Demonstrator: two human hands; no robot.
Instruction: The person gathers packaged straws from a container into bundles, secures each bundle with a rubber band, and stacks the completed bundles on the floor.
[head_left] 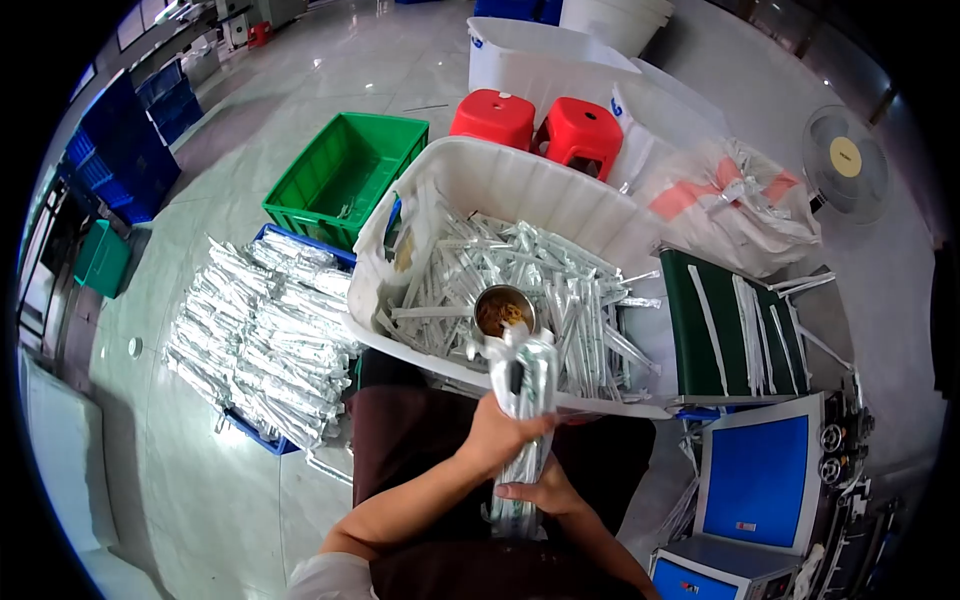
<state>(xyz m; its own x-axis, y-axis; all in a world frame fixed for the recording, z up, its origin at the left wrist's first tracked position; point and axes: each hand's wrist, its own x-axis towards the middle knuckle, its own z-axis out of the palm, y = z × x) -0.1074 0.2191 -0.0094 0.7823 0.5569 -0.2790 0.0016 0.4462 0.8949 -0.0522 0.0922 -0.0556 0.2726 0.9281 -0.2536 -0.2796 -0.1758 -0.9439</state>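
A bundle of long, thin white-wrapped sticks (528,375) stands nearly upright over my lap. My left hand (492,437) is closed round its middle. Lower down, my right hand (548,490) grips the same bundle near its bottom end. Just behind the bundle's top sits a round metal cup (503,308) with small yellow-brown pieces inside, possibly rubber bands. The cup rests among many loose wrapped sticks (585,335) in a large white tub (590,212) in front of me. What the wrappers contain is too small to make out.
Bundled wrapped sticks (260,340) overfill a blue crate (262,436) on the left. Behind it is a green crate (345,165). Red stools (492,118) stand beyond the tub. A green conveyor belt (712,330) carrying sticks and a blue-panelled machine (757,475) are at right.
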